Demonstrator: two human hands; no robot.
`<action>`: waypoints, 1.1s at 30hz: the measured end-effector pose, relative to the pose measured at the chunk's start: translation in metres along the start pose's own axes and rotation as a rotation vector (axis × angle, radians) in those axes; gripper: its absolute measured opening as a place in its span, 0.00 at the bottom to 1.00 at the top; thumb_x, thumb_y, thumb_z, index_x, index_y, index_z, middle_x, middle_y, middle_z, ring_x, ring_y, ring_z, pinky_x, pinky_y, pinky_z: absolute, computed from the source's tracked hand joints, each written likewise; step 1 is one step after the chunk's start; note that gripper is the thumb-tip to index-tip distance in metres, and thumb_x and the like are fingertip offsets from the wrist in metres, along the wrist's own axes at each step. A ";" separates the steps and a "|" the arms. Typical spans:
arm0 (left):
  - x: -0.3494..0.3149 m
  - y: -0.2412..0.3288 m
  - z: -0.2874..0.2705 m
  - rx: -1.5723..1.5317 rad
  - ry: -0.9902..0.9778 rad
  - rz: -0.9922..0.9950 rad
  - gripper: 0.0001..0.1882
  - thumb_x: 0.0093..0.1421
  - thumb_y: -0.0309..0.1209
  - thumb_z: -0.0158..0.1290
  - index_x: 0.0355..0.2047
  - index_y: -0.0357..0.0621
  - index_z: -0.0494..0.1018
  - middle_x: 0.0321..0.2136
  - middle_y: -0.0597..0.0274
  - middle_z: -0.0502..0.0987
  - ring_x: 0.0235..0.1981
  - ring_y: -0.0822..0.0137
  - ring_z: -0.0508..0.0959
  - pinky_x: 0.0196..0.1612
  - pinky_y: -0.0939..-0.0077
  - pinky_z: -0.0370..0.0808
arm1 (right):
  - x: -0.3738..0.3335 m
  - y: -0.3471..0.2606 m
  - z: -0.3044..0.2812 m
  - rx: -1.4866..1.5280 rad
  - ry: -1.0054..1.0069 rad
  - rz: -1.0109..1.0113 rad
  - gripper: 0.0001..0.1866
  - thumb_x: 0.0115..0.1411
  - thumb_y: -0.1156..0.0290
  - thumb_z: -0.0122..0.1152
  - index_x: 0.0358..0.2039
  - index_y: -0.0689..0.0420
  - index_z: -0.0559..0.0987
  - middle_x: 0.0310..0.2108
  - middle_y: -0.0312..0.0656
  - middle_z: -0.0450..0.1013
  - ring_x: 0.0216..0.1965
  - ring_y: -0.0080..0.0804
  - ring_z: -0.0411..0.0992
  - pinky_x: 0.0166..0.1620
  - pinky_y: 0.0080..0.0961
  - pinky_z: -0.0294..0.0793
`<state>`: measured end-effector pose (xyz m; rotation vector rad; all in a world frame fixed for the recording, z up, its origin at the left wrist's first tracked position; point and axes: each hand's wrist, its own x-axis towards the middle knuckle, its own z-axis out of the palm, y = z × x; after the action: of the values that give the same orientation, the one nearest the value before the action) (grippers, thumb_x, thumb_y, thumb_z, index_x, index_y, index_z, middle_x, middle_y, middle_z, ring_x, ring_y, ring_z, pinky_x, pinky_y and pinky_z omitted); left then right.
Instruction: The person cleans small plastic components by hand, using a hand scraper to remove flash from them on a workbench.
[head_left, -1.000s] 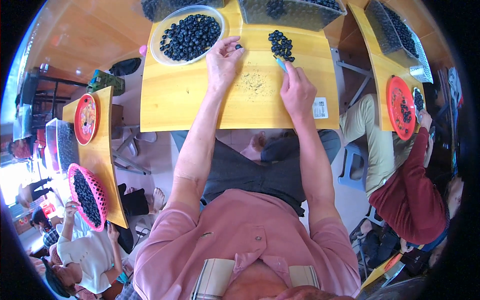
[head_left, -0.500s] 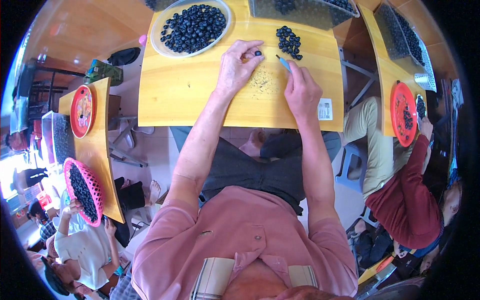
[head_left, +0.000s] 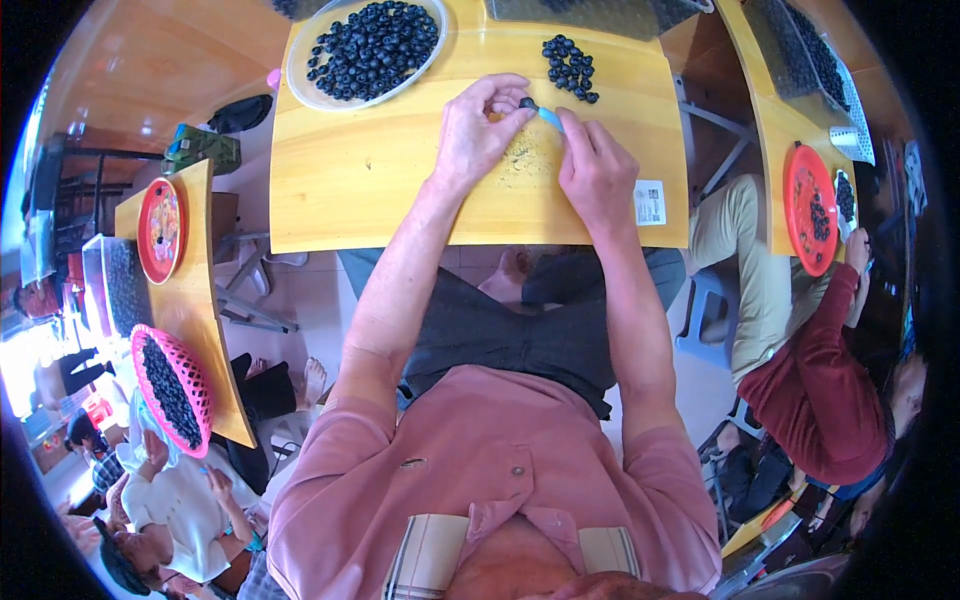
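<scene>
Between the thumb and fingers of my left hand [head_left: 478,132] is a small dark blueberry-like berry [head_left: 527,102]. My right hand [head_left: 598,178] pinches a slim tool with a light blue handle [head_left: 548,117]. The tool's tip end meets the berry, and its exact contact is too small to make out. Fine brownish crumbs [head_left: 520,163] lie on the table below my hands. Beyond my right hand sits a loose cluster of the same dark berries [head_left: 570,70]. A pale round bowl [head_left: 441,62] full of them stands beyond my left hand.
A clear bin [head_left: 590,22] stands at the wooden table's [head_left: 340,205] far edge. A white printed label [head_left: 650,202] lies near its right edge. People work at side tables, with a pink basket [head_left: 203,390] of berries on the left and a red tray [head_left: 800,235] on the right.
My right hand has moved slightly left, bringing the tool from apart to the berry in my left hand. On the left, a co-worker's hands have come away from the pink basket.
</scene>
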<state>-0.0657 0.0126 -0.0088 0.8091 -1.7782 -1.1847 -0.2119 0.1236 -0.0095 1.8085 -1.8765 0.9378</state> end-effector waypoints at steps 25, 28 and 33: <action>0.000 -0.008 0.002 -0.042 -0.014 -0.015 0.18 0.57 0.22 0.67 0.46 0.37 0.75 0.34 0.59 0.83 0.37 0.71 0.83 0.44 0.76 0.82 | -0.001 0.001 0.003 -0.022 -0.050 0.001 0.20 0.56 0.78 0.62 0.51 0.50 0.79 0.26 0.36 0.69 0.25 0.32 0.75 0.27 0.31 0.76; 0.000 -0.010 0.002 -0.055 -0.019 -0.025 0.17 0.57 0.22 0.67 0.45 0.37 0.75 0.34 0.59 0.83 0.38 0.71 0.84 0.44 0.76 0.82 | -0.002 0.002 0.003 -0.020 -0.046 -0.003 0.20 0.56 0.78 0.62 0.50 0.51 0.79 0.26 0.36 0.69 0.26 0.33 0.75 0.27 0.32 0.77; 0.000 -0.012 0.000 -0.091 -0.027 -0.046 0.16 0.57 0.21 0.67 0.43 0.37 0.74 0.34 0.60 0.83 0.37 0.73 0.83 0.44 0.77 0.81 | -0.001 -0.001 0.001 -0.039 -0.054 0.006 0.20 0.56 0.77 0.63 0.50 0.51 0.79 0.26 0.36 0.70 0.26 0.34 0.76 0.27 0.32 0.78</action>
<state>-0.0655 0.0085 -0.0199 0.7880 -1.7229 -1.3028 -0.2106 0.1238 -0.0110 1.8237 -1.9199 0.8559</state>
